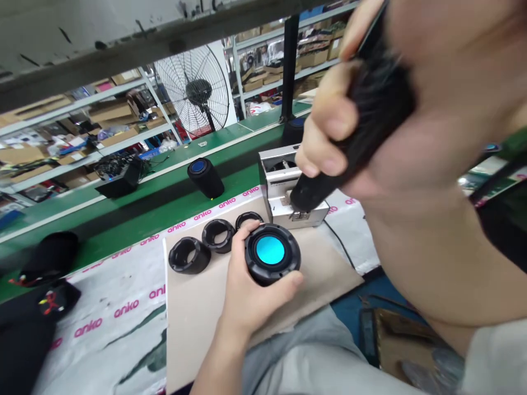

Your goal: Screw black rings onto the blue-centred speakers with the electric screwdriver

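My left hand (247, 291) grips a round black speaker part with a bright blue centre (272, 253), holding it on a brown cardboard sheet (197, 307). My right hand (329, 131) is raised close to the camera and wrapped round a black powered tool (358, 137). The tool's tip points down at a small silver metal box (280, 175). Three black ring-shaped parts (189, 255) lie in a row on the cardboard, left of the blue-centred part.
A green conveyor belt (156, 197) runs behind the cardboard with a black cylindrical speaker (205, 176) on it. White sheets printed "anko" (107, 307) cover the bench. Black items (45, 258) lie at far left. A standing fan (192, 90) and stocked shelves stand behind.
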The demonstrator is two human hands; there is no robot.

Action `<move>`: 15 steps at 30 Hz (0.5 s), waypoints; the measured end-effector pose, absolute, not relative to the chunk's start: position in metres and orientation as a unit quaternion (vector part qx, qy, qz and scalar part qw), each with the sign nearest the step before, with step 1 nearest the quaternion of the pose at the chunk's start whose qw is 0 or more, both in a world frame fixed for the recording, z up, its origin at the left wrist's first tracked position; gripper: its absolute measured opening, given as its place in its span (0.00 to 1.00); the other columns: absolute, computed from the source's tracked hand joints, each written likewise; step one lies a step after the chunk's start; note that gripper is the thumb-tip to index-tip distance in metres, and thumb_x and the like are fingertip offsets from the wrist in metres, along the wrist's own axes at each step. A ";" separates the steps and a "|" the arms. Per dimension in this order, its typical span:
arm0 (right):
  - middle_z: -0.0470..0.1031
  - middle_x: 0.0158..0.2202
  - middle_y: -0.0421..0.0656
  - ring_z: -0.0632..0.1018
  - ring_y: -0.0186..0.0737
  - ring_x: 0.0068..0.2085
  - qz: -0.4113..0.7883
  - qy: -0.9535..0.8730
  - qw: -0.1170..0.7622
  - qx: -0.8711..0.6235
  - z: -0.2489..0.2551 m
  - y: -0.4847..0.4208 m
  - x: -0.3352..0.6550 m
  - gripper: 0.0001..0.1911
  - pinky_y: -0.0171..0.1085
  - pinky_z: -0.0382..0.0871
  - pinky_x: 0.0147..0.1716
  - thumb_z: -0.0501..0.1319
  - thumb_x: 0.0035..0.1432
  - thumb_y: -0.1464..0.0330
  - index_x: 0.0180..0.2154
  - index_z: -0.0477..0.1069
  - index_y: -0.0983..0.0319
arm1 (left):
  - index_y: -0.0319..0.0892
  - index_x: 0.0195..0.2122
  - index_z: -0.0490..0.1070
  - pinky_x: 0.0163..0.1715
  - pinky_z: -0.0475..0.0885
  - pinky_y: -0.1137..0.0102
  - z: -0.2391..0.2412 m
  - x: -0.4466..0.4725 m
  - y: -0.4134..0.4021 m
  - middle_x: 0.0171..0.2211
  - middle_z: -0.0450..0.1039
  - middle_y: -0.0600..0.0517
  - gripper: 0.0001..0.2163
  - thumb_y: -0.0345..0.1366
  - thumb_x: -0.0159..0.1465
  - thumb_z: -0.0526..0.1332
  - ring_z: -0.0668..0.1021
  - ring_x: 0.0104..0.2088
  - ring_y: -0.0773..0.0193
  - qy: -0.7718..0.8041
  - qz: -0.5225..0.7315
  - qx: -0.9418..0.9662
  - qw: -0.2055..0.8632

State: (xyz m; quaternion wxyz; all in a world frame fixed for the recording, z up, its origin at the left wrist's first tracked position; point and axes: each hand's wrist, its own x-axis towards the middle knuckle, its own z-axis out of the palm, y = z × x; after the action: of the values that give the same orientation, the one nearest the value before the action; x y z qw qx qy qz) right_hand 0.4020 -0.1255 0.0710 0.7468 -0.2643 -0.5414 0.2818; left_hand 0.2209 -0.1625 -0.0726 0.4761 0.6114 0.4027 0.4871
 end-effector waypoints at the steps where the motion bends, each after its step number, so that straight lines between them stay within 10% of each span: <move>1: 0.62 0.19 0.35 0.62 0.30 0.15 0.265 -0.527 0.775 -0.228 0.061 -0.117 0.404 0.26 0.37 0.53 0.09 0.79 0.52 0.50 0.28 0.70 0.59 | 0.47 0.62 0.70 0.62 0.79 0.54 -0.075 0.221 -0.162 0.64 0.78 0.42 0.40 0.42 0.50 0.82 0.83 0.62 0.43 0.404 0.487 0.612 0.474; 15: 0.66 0.19 0.34 0.66 0.34 0.14 0.285 -0.493 0.752 -0.331 -0.009 -0.077 0.425 0.20 0.37 0.58 0.12 0.76 0.55 0.63 0.30 0.65 0.60 | 0.47 0.62 0.70 0.52 0.85 0.55 -0.075 0.221 -0.161 0.57 0.80 0.42 0.40 0.49 0.51 0.82 0.86 0.54 0.43 0.416 0.489 0.623 0.447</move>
State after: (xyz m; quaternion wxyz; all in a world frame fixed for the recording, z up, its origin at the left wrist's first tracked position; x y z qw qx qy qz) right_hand 0.4250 -0.0765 -0.0089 0.7522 -0.3311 -0.4934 0.2848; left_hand 0.2210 -0.1606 -0.0749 0.4468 0.6229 0.4159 0.4892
